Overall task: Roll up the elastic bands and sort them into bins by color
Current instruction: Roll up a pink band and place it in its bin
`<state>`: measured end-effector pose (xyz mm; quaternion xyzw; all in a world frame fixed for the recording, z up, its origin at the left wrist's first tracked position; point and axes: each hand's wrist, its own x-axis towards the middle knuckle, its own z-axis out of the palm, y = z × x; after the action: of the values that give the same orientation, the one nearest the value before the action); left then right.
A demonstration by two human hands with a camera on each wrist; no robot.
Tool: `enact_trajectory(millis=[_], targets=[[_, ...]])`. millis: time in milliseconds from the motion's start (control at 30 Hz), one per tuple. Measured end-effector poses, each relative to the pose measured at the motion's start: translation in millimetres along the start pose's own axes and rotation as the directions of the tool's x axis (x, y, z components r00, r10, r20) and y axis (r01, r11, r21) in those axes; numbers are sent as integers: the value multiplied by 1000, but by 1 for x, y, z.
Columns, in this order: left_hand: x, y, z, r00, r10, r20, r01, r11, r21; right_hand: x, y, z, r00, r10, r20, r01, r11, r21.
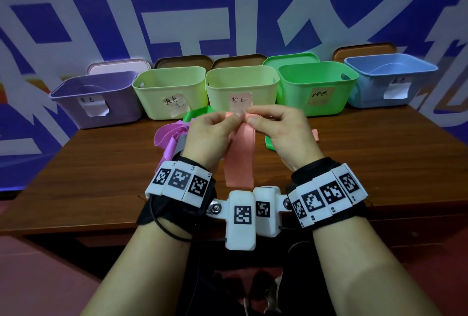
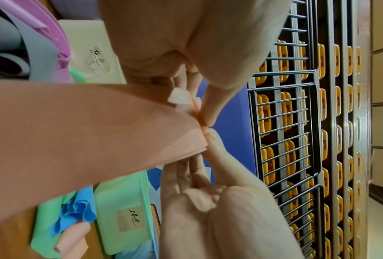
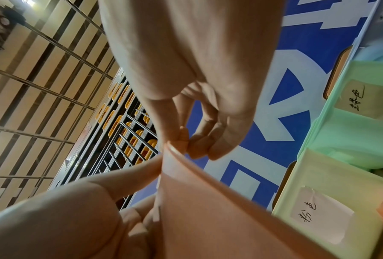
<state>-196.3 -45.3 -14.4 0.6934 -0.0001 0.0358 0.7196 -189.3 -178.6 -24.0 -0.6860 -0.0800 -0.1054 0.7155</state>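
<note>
A flat salmon-pink elastic band (image 1: 240, 161) hangs down toward the table from both hands. My left hand (image 1: 234, 119) pinches its top edge between thumb and fingers, and my right hand (image 1: 249, 118) pinches the same edge right beside it. The left wrist view shows the pink band (image 2: 86, 136) stretched wide up to the pinching fingertips (image 2: 210, 113). In the right wrist view the pink band (image 3: 208, 210) runs down from the pinch. Behind the hands stands the yellow-green bin (image 1: 241, 80) with a pink paper label.
Several bins line the back of the wooden table (image 1: 379, 158): purple (image 1: 96, 97), yellow-green (image 1: 169, 87), green (image 1: 316, 85), light blue (image 1: 390, 75). Loose lilac bands (image 1: 168, 135) and a green band (image 1: 196, 113) lie behind my left hand; blue bands (image 2: 75, 212) show by the green bin.
</note>
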Motion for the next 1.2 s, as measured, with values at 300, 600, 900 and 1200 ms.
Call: enact_trajectory(millis=[300, 600, 900, 1200], targets=[[2, 0, -2, 999, -39, 20, 40, 999, -22, 3, 5, 0, 1000, 1, -1, -2, 998, -57], [3, -1, -3, 999, -15, -29, 14, 1000, -24, 3, 4, 2, 999, 47, 9, -47, 999, 19], [2, -3, -3, 1000, -13, -20, 13, 1000, 5, 3, 6, 2, 999, 31, -33, -32, 999, -34], [7, -7, -5, 1000, -6, -16, 6, 1000, -8, 3, 9, 4, 995, 97, 29, -94, 993, -74]])
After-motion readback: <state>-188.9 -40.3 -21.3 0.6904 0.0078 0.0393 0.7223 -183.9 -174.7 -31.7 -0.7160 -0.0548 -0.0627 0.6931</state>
